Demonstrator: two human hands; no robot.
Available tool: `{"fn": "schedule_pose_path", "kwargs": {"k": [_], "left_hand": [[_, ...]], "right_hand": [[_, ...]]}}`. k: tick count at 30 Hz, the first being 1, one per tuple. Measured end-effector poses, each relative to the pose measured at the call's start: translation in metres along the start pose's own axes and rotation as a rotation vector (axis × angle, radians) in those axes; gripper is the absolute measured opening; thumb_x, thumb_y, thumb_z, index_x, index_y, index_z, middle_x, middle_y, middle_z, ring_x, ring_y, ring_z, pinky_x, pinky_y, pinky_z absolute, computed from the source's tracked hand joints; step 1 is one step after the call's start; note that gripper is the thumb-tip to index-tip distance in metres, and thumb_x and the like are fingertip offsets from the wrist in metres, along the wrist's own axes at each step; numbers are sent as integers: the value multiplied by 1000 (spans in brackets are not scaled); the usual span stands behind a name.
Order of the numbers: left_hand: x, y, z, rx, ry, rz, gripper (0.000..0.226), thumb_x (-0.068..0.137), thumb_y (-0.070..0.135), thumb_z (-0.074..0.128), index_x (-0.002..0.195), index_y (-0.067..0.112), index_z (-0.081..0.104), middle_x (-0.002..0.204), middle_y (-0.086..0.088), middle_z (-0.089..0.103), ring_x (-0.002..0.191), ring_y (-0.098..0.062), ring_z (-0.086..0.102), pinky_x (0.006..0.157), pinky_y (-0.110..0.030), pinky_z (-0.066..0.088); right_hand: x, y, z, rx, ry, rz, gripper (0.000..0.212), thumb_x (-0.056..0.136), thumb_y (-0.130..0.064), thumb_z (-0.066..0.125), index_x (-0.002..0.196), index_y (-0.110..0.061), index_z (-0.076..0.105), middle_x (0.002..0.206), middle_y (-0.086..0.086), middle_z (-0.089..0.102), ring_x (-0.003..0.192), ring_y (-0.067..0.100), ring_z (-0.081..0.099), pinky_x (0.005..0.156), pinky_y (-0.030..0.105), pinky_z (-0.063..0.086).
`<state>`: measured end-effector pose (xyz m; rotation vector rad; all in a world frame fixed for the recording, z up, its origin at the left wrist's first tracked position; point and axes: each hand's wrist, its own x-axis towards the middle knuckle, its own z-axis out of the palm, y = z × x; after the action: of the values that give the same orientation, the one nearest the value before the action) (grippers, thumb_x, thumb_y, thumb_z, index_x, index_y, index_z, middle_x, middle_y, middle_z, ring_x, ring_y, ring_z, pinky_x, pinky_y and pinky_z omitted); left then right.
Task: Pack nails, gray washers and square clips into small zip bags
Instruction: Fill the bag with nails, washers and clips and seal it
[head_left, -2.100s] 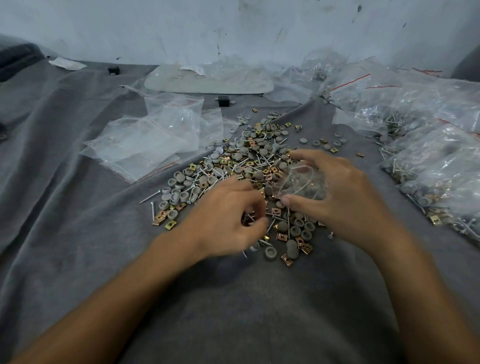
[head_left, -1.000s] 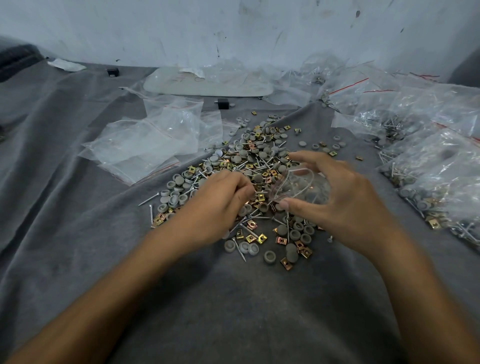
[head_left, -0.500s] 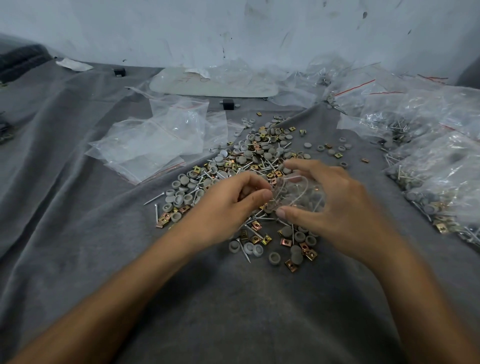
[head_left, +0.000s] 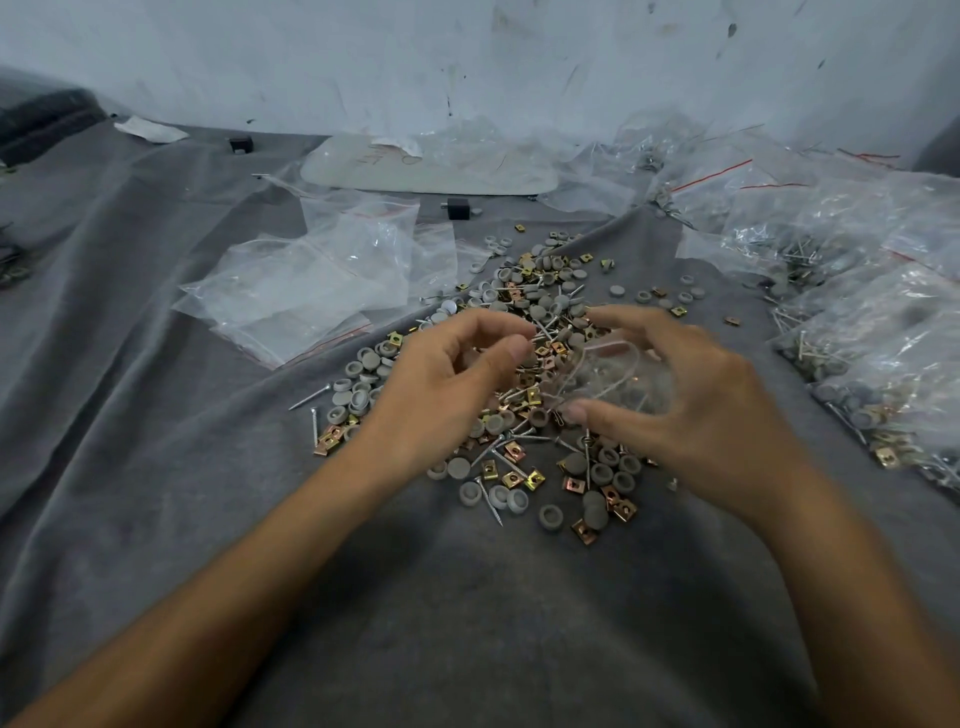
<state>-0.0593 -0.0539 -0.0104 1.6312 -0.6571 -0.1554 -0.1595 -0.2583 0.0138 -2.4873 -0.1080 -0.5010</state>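
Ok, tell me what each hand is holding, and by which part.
Right hand holds the small zip bag at its open mouth, thumb below, fingers above. Left hand: fingers curled, contents cannot be told.

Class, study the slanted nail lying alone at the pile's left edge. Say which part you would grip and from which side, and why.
Pinch the nail mid-shank from above, probably with thumb and finger either side across its length. It lies flat on the cloth, so nothing can slip underneath. Bare cloth flanks the shank, while its head nears the washers.
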Motion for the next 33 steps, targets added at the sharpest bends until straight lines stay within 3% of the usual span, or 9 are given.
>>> {"fn": "schedule_pose_path", "kwargs": {"k": [3,5,8,11,13,16,19,27,33], "left_hand": [[1,-5,-6,104,114,-17,13,99,23,62,107,28,71,94,0,72,84,-23,66,75,-47,56],[0,-7,-8,209,100,-10,11,99,26,63,106,30,71,87,4,69,82,-21,65,76,-48,58],[-2,-8,-9,398,-58,8,7,96,35,65,102,36,68,83,13,65,77,-11,62,67,-38,56],[-2,-6,-7,643,-209,85,3,95,40,64,97,39,66,84,20,61,90,4,55,74,-23,41],[-3,-7,-6,777,-261,131,9,95,41,64,101,36,68,86,19,57,90,0,51,80,-26,40],[-5,-11,-5,898,-273,135,21,94,47,62,108,33,69,94,16,52,98,-9,45,91,-33,39],[-7,-12,-5,973,-270,167,34,94,53,58,118,33,68,99,13,49,101,-10,41,88,-29,34],[-8,-11,-2,1106,-258,217,32,96,47,52,120,32,65,101,10,47,97,-10,33,91,-33,37],[-12,-12,5,1122,-293,198,46,95,59,45,130,33,59,109,7,50,104,-13,40,94,-32,35]], "right_hand": [[1,5,-10,89,83,15,71,70,-63,76,135,-48,50,113,-24,67,113,-9,59,90,2,39],[1,9,-18,144,165,36,73,68,-64,76,135,-48,50,112,-28,66,111,-9,61,93,8,41],[-1,16,-29,205,316,50,72,73,-62,78,137,-40,52,114,-26,68,111,-3,65,93,17,48],[-2,23,-36,252,481,32,66,78,-54,81,135,-38,54,111,-20,71,108,4,68,97,33,54],[-3,26,-39,278,577,38,61,80,-50,84,133,-38,56,110,-13,74,105,10,70,96,44,55],[-3,28,-41,363,701,64,56,78,-48,86,126,-40,59,108,-3,75,101,16,72,90,47,57],[-4,25,-43,433,766,69,53,79,-46,86,123,-38,59,111,2,75,103,22,73,85,52,59],[-1,24,-38,366,701,62,57,81,-42,86,129,-29,58,107,5,74,101,15,73,89,42,60],[-1,16,-27,243,517,48,64,77,-59,80,131,-35,54,106,-15,72,99,6,72,84,25,56]]}}
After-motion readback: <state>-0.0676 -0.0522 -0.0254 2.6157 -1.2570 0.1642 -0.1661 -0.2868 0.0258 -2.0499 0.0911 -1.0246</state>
